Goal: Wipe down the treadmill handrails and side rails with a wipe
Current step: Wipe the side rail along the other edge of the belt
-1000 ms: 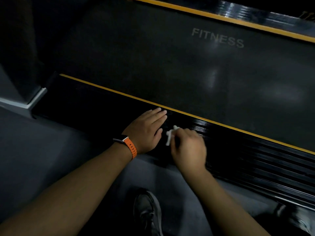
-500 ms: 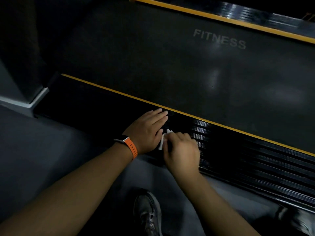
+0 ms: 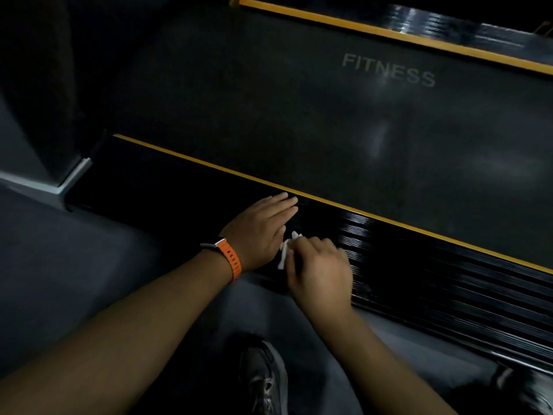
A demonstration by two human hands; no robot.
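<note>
The right hand (image 3: pixel 320 265) is curled over a small white wipe (image 3: pixel 285 250), pinching it down on the treadmill's near side rail (image 3: pixel 449 280). Only a crumpled corner of the wipe shows, at the hand's ten o'clock; the rest is hidden under the fingers. Just beside it at ten o'clock, the left hand (image 3: pixel 263 232) lies flat on the same rail. Its fingers are straight and close together, their tips pointing to two o'clock and reaching almost to the yellow stripe (image 3: pixel 209 164) along the rail's inner edge. An orange watch strap (image 3: pixel 229 259) circles the left wrist. The rail crosses the view from ten o'clock to four o'clock. From the right hand its ribbed black surface runs on open toward four o'clock until the frame cuts it off. Toward ten o'clock it ends at a grey post base (image 3: pixel 59 187), and that stretch is too dark for the ribs to show. Beyond the stripe, at twelve o'clock, lies the dark belt (image 3: pixel 299 115) printed with the word FITNESS. At one o'clock the far side rail (image 3: pixel 434 22) is cropped by the top edge. The rail's outer edge drops to grey floor (image 3: pixel 74 265) at eight o'clock. A shoe (image 3: pixel 264 381) at six o'clock is cut off at the bottom. A shiny shape in the five o'clock corner is too blurred to make out.
</note>
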